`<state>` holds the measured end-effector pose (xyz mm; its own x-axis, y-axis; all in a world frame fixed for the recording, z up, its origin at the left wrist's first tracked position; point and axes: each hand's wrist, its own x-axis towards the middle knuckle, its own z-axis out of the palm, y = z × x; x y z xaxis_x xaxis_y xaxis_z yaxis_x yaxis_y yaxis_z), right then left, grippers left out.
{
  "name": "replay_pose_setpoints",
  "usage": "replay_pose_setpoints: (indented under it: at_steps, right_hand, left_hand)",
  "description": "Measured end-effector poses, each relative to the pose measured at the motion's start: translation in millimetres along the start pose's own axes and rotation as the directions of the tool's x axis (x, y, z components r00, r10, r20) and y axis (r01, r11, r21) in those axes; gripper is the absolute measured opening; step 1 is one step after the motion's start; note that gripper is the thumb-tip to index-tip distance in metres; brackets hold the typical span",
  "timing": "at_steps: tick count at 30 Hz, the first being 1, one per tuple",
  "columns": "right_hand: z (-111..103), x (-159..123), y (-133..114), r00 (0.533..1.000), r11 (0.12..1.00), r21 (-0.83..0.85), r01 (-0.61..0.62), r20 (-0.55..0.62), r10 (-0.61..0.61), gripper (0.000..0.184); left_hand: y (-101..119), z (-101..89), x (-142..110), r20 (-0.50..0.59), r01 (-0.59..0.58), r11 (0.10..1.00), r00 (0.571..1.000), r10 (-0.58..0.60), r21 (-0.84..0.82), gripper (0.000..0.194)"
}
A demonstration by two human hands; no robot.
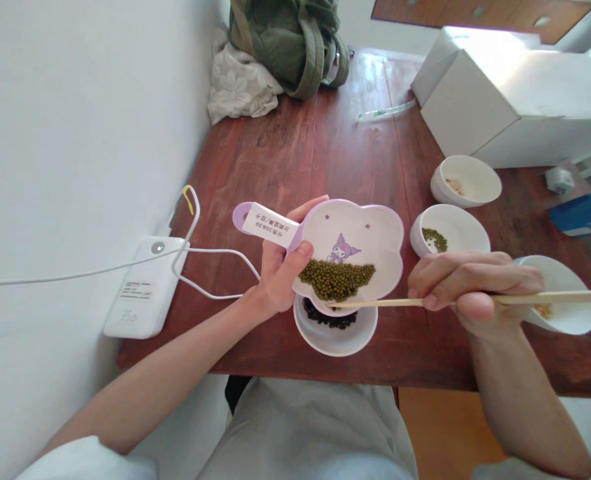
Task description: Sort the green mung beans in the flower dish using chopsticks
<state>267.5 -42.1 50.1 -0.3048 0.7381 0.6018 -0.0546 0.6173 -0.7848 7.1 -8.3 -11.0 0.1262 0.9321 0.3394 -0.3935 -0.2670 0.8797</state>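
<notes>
My left hand (278, 277) grips the handle of a white, purple-rimmed flower-shaped dish (370, 230) with a cartoon print, tilted toward me. Green mung beans (336, 277) lie heaped at its lower edge. A paper label (269, 225) is stuck on the handle. My right hand (468, 287) is closed on wooden chopsticks (375, 303), whose tips reach the dish's low rim. Directly beneath sits a white bowl (338, 337) holding dark beans (328, 319).
Three more white bowls stand to the right: one with green beans (450, 230), one behind it (468, 180), one partly behind my right hand (560, 293). A white charger with cables (145, 287) lies left, white boxes (505, 100) back right, a green bag (290, 40) at the far end.
</notes>
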Motion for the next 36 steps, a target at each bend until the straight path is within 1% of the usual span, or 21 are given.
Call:
replay_pose_setpoints:
  at_steps: [6, 8, 9, 11, 13, 14, 17, 19, 21, 23, 27, 30, 36]
  right_hand:
    - [-2.5, -0.6, -0.2, 1.000, 1.000, 0.022, 0.021, 0.003, -0.021, 0.037]
    - [-3.1, -1.1, -0.9, 1.000, 0.999, 0.033, 0.025, -0.007, -0.025, 0.041]
    - [-3.2, -1.2, -1.3, 0.999, 0.999, 0.028, 0.024, -0.038, -0.023, 0.044]
    - [-4.2, -1.1, -1.8, 0.990, 1.000, -0.008, 0.014, -0.138, -0.015, 0.049]
    - [-6.9, -0.6, -2.0, 0.975, 0.997, -0.080, 0.001, -0.222, -0.018, 0.053]
    - [-8.9, -0.4, -2.1, 0.970, 0.993, -0.116, 0.002, -0.242, -0.030, 0.055]
    - [-15.8, -0.4, -3.0, 0.969, 0.978, -0.207, 0.024, -0.235, -0.073, 0.062]
    - [-17.9, -0.8, -4.4, 0.964, 0.965, -0.259, 0.039, -0.245, -0.105, 0.063]
    - [-16.8, -0.9, -6.6, 0.956, 0.950, -0.309, 0.049, -0.261, -0.134, 0.062]
    - [-13.3, -0.5, -9.1, 0.954, 0.942, -0.334, 0.043, -0.267, -0.139, 0.060]
    - [-7.7, 1.6, -12.8, 0.967, 0.951, -0.310, 0.026, -0.234, -0.103, 0.053]
    - [-7.4, 1.9, -12.9, 0.977, 0.964, -0.265, 0.021, -0.200, -0.076, 0.051]
    - [-3.9, -2.0, -9.3, 0.988, 0.980, -0.196, -0.044, -0.153, 0.014, 0.044]
  left_hand:
    - [5.4, 2.6, 0.8, 0.009, -0.009, 1.000, 1.000, 0.009, -0.014, 0.059]
    - [7.6, 3.6, 1.3, 0.010, -0.003, 1.000, 1.000, 0.004, -0.022, 0.057]
    - [8.3, 3.9, 1.5, 0.013, 0.003, 1.000, 1.000, -0.003, -0.024, 0.058]
    - [8.9, 4.3, 1.8, 0.010, 0.005, 0.999, 1.000, -0.005, -0.034, 0.059]
    - [8.7, 4.2, 2.0, 0.004, 0.003, 0.999, 1.000, -0.002, -0.040, 0.059]
    - [8.4, 4.0, 2.0, 0.004, 0.006, 0.999, 1.000, -0.006, -0.034, 0.057]
    - [6.8, 2.6, 1.6, 0.005, 0.018, 1.000, 1.000, -0.018, 0.004, 0.056]
    - [5.3, 1.4, 1.2, 0.004, 0.011, 1.000, 1.000, -0.011, 0.009, 0.059]
    - [4.0, 0.3, 0.6, 0.009, -0.004, 1.000, 1.000, 0.004, -0.003, 0.061]
    - [3.5, -0.3, -0.1, 0.017, -0.013, 1.000, 1.000, 0.013, -0.005, 0.060]
    - [5.0, 0.6, -0.6, 0.026, -0.003, 1.000, 1.000, 0.003, 0.016, 0.059]
    - [6.1, 2.3, -0.2, 0.015, -0.010, 1.000, 1.000, 0.010, 0.009, 0.060]
    - [5.5, 3.3, 0.1, 0.010, -0.011, 1.000, 1.000, 0.011, -0.006, 0.060]
